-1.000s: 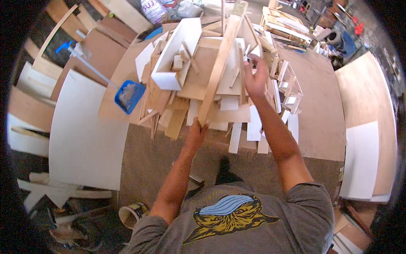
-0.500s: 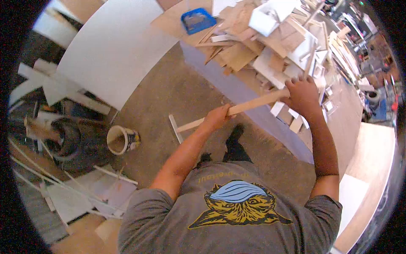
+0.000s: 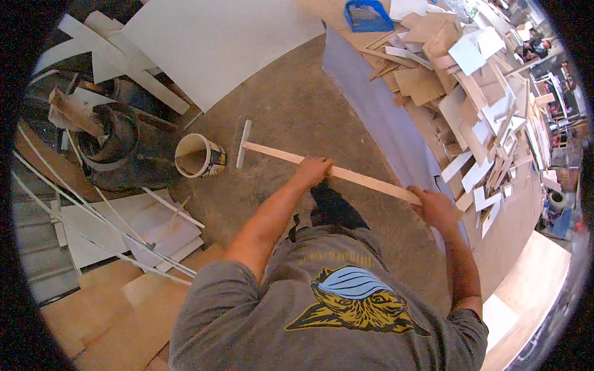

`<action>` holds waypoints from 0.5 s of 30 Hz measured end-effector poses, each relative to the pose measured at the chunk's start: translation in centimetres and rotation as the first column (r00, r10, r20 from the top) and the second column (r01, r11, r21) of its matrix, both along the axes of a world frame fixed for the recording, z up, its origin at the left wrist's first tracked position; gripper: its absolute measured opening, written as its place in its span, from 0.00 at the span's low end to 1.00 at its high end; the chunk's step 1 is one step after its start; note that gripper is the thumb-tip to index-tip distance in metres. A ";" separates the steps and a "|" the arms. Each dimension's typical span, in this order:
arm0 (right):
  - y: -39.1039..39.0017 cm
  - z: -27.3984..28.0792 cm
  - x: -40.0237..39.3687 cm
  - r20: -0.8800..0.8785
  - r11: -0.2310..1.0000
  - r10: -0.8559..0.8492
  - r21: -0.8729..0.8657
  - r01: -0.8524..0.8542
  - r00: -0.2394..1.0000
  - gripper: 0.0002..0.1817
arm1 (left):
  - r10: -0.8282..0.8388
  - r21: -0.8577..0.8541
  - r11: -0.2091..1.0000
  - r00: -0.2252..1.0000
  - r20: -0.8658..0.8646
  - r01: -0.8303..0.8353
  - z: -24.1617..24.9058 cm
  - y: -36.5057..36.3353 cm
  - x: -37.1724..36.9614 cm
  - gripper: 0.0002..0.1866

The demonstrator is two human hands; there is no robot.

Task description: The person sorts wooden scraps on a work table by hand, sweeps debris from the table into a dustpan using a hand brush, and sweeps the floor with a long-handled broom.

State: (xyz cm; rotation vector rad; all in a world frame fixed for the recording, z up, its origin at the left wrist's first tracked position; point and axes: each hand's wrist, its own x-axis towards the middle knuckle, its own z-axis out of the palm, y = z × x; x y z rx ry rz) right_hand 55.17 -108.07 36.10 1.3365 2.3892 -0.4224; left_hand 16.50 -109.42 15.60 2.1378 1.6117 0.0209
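Note:
A long flat wooden handle [image 3: 365,179] runs between my two hands, with a white crosspiece [image 3: 244,144] at its far left end, over the brown floor. My left hand [image 3: 314,169] is wrapped round the middle of the handle. Around the right end of the handle, my right hand [image 3: 435,209] is closed. Left of the crosspiece stands a whitish bucket [image 3: 199,156], open at the top.
Wood and white board offcuts [image 3: 427,85] are heaped at the upper right, near a blue tray [image 3: 369,16]. A large white sheet [image 3: 216,46] lies at the top. Dark round objects [image 3: 111,139], cables and boards fill the left side.
The handle has turned, its right end coming down toward my body with my right hand. The crosspiece is now higher in view, beside the bucket. The whole view has shifted too.

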 end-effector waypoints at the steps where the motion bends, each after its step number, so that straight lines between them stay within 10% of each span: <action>1: 0.2 -0.6 -1.5 0.075 1.000 0.012 -0.012 -0.011 0.997 0.31 | 0.026 -0.036 0.999 0.999 -0.034 -0.028 -0.6 0.5 -1.1 0.19; 15: 12.0 -18.0 -33.9 -0.165 0.968 -0.012 -0.249 -0.030 0.986 0.29 | 0.632 -0.202 0.761 0.775 0.016 -0.616 -13.3 5.2 -15.5 0.40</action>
